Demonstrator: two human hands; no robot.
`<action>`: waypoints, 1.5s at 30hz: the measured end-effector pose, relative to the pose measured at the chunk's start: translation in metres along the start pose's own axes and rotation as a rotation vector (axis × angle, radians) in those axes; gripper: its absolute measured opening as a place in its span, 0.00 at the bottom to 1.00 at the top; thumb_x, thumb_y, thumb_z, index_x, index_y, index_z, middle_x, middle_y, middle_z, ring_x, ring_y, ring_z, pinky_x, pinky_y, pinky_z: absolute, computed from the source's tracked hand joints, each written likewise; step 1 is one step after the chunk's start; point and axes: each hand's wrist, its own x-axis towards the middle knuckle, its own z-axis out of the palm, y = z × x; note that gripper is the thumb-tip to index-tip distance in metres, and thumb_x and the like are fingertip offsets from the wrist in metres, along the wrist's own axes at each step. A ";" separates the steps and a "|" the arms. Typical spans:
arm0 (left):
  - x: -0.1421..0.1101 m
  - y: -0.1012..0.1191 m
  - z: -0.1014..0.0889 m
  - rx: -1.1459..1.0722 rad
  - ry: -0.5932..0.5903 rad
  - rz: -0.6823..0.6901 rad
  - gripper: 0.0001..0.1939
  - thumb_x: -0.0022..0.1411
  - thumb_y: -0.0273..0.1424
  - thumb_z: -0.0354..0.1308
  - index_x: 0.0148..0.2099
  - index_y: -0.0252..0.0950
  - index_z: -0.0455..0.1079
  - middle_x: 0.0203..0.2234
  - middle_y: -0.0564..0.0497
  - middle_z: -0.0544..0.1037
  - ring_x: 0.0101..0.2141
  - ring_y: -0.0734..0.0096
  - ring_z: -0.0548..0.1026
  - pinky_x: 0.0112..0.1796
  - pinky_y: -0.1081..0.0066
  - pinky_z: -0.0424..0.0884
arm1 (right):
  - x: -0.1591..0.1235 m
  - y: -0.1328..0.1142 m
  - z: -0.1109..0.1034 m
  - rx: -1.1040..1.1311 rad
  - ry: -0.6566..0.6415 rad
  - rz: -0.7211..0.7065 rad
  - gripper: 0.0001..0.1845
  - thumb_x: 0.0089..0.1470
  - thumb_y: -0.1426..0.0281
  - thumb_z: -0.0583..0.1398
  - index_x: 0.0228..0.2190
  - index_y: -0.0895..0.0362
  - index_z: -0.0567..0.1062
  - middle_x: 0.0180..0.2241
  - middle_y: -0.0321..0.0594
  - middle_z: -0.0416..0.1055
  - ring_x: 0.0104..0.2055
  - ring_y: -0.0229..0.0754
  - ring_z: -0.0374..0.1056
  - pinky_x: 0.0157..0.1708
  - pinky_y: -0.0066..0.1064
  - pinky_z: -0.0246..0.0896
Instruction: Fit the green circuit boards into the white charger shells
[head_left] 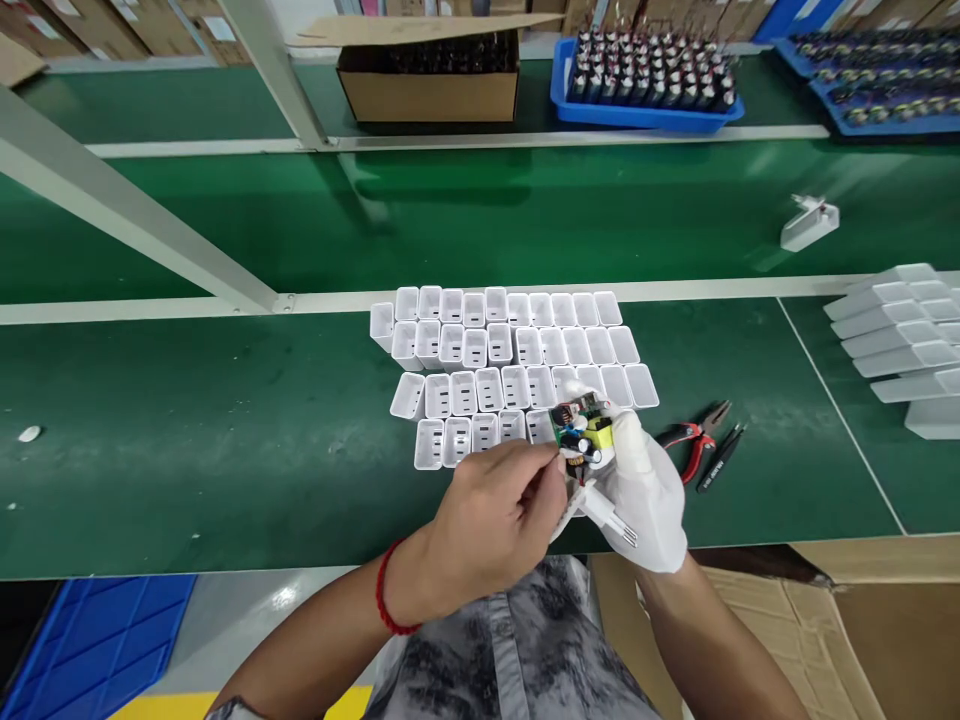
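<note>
Both hands, low center, grip one circuit board (579,432): bare left hand (491,520), gloved right hand (643,495); two pliers (701,450) lie right.

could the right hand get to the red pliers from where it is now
Probably yes: the red pliers lie on bare mat just right of the gloved right hand, nothing between. But that hand is holding the circuit board, so it's occupied.

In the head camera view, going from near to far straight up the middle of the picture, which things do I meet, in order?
Bare left hand → circuit board held over the bench → block of white charger housings → white dividing strip → green belt → cardboard box.
</note>
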 end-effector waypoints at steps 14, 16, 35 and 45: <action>0.007 0.000 0.001 0.011 0.076 -0.034 0.11 0.62 0.22 0.54 0.27 0.37 0.63 0.13 0.61 0.63 0.15 0.82 0.60 0.18 0.79 0.58 | -0.006 0.002 0.000 -0.075 -0.067 -0.029 0.34 0.57 0.43 0.60 0.58 0.47 0.72 0.41 0.40 0.79 0.25 0.42 0.73 0.18 0.32 0.65; 0.008 -0.002 0.003 0.047 0.108 -0.023 0.10 0.59 0.21 0.55 0.26 0.37 0.63 0.12 0.61 0.63 0.15 0.83 0.61 0.18 0.80 0.59 | -0.006 0.004 0.001 -0.064 -0.044 -0.048 0.34 0.56 0.43 0.61 0.58 0.47 0.73 0.41 0.40 0.80 0.26 0.43 0.73 0.18 0.32 0.65; 0.004 -0.015 -0.001 -0.328 -0.078 -0.181 0.12 0.69 0.27 0.52 0.32 0.35 0.71 0.17 0.56 0.72 0.16 0.81 0.68 0.19 0.79 0.66 | 0.007 0.019 -0.004 -0.042 -0.027 -0.243 0.26 0.61 0.47 0.59 0.52 0.47 0.78 0.49 0.41 0.79 0.47 0.48 0.77 0.46 0.37 0.74; 0.015 -0.013 -0.003 -0.185 -0.031 -0.066 0.11 0.59 0.21 0.56 0.25 0.35 0.62 0.13 0.62 0.61 0.15 0.86 0.57 0.17 0.84 0.55 | -0.004 0.019 -0.011 -0.125 -0.040 -0.253 0.24 0.63 0.50 0.58 0.55 0.45 0.75 0.43 0.37 0.80 0.45 0.44 0.77 0.44 0.34 0.74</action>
